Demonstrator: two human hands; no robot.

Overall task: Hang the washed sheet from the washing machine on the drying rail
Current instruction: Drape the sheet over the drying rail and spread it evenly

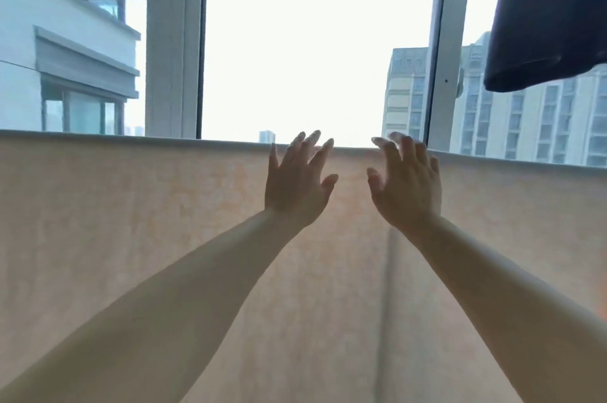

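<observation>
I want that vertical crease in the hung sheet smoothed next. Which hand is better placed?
Probably the right hand: the crease runs down the sheet just below it, while the left hand is open farther away.

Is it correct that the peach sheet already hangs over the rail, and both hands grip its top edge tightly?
Not quite. The peach sheet does hang over the rail, but the head view shows the left hand and right hand open, fingers spread, gripping nothing.

A pale peach sheet [164, 238] of thin, matt cloth, faintly mottled, lets daylight glow through its weave. A dark navy garment [551, 18] of soft, dull fabric hangs at upper right. White window frames [170, 41] look smooth and semi-gloss around clear glass.
</observation>
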